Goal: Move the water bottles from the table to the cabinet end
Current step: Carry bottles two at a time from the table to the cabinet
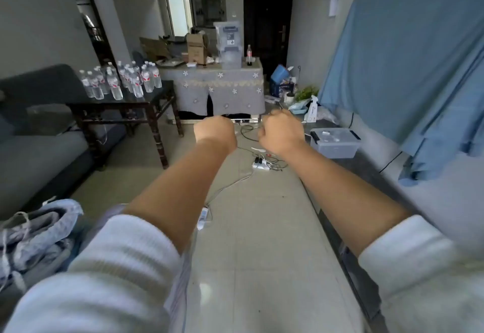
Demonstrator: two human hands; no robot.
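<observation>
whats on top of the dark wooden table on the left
A cluster of clear water bottles with red-and-white labels stands upright on the dark wooden table. Front bottles hide the ones behind, so the exact count and anything among them can't be seen.

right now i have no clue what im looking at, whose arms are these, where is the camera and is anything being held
This is a single wide-angle picture from a camera worn on a person's head, looking forward and down, so the two arms reaching out from the bottom are that person's own. There is no machine here. The left hand and right hand are both curled into loose fists above the floor, and neither visibly holds anything. The water bottles stand in a cluster on a dark wooden table ahead on the left, beside a grey sofa. On the right, a low grey cabinet runs along the wall under a blue sheet, with a clear lidded box on top.
</observation>
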